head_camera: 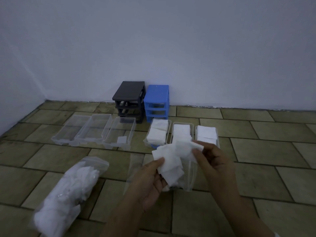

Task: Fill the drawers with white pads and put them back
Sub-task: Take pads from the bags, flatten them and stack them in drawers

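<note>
In the head view, low in the centre of the frame, my left hand (152, 177) grips a loose bundle of white pads (172, 159) from below, and my right hand (210, 159) pinches the top pad at its corner. Just above them, three drawers (181, 134) already carry pad stacks. To the left, three clear drawers (95, 130) wait; the nearest one has a single pad (122, 139). The black frame (130, 98) and blue frame (157, 101) stand by the wall. I think I should square the bundle first, then lay it flat into the clear drawer, so it does not jam later.
</note>
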